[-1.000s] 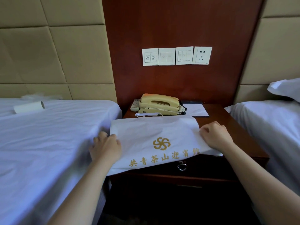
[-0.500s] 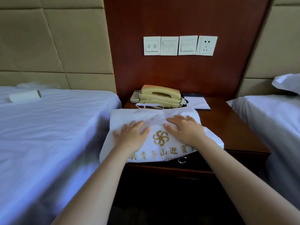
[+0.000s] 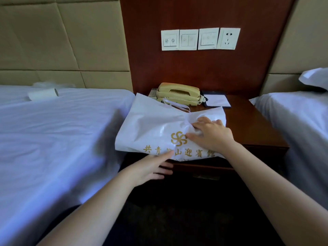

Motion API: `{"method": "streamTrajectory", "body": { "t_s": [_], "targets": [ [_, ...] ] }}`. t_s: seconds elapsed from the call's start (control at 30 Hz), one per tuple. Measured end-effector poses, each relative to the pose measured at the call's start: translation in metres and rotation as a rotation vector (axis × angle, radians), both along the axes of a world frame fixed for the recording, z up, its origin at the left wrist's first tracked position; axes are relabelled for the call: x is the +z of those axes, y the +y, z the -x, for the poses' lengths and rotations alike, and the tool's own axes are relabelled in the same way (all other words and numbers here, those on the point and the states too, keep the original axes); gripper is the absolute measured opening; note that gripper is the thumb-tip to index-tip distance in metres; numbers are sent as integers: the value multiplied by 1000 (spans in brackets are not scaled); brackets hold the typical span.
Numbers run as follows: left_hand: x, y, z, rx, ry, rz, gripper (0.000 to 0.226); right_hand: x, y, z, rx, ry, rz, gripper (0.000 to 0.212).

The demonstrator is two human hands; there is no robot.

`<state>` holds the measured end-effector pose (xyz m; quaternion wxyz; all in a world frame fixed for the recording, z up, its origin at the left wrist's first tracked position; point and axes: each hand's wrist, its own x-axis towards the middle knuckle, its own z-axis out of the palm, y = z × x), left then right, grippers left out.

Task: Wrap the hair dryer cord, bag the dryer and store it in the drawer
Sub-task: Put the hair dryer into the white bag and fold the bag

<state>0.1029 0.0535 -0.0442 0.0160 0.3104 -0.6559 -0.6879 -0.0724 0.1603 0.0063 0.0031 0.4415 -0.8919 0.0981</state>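
Bagging looked done, storing step in hand; white bag [image 3: 152, 128] lay on worktop [image 3: 248, 125], front edge overhanging drawer [image 3: 204, 168]; dryer unseen, presumably inside; right hand [image 3: 213, 135] grip bunched the bag's 3 o'clock side; left hand [image 3: 150, 168] straight-fingered at 6 o'clock, gripping nothing; next likely: find covered handle, pull drawer out.
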Motion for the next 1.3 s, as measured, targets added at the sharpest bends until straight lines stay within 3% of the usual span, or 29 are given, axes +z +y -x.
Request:
{"method": "streamTrajectory", "body": {
  "t_s": [0.13,0.33,0.5,0.6,0.7,0.83,0.97,1.1,1.3],
  "targets": [
    [0,11,28,376,438,-196,27,-3,8,-11,-9,46,20,54],
    [7,20,59,532,388,-323,104,-11,8,-18,4,89,31,54],
    [12,23,76,672,399,-424,87,-14,15,-14,21,47,87,48],
    [11,26,81,595,354,-417,94,-15,22,-10,42,30,101,44],
    [8,35,84,505,348,-393,72,-16,27,-9,54,17,106,41],
    [6,42,89,439,331,-391,67,-17,33,-10,62,-19,106,38],
    [10,46,94,621,311,-374,60,-19,42,-5,90,-126,128,38],
    [16,44,95,714,423,-366,50,-22,50,6,118,-283,348,35],
    [35,26,80,683,592,-432,42,-15,56,18,137,-458,876,28]
  ]
}}
